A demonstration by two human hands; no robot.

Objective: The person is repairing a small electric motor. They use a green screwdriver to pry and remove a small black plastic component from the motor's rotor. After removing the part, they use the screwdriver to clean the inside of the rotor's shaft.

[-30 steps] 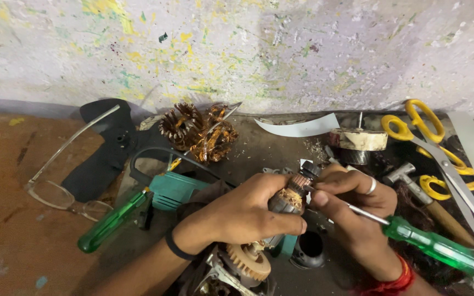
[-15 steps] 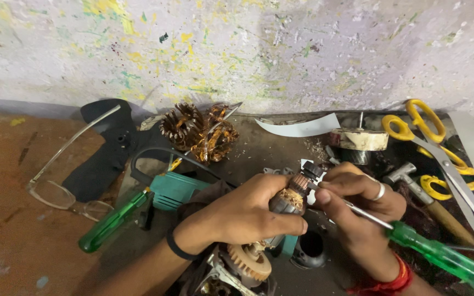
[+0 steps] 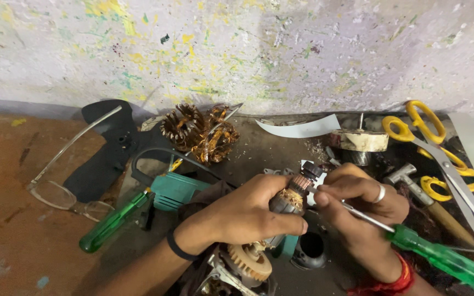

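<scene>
My left hand [image 3: 245, 211] is wrapped around a small motor armature [image 3: 292, 195] with copper windings and a commutator at its far end. My right hand [image 3: 360, 211], with a ring on one finger, holds a green-handled screwdriver [image 3: 440, 256] whose thin metal shaft points at the armature's commutator end. Both hands meet just right of the middle of the view. Below my left hand lies a tan plastic gear [image 3: 250, 262] on a metal part.
A second green-handled screwdriver [image 3: 113, 223] and a teal tool housing [image 3: 172, 190] lie left of my hands. Clear glasses [image 3: 61, 189] rest at far left. Tangled copper coils [image 3: 201, 131] sit at the back. Yellow-handled scissors [image 3: 429, 140] and a hammer [image 3: 412, 181] lie right.
My right hand has shifted slightly, the screwdriver tip working at the armature's end. My left hand keeps its grip in about the same place.
</scene>
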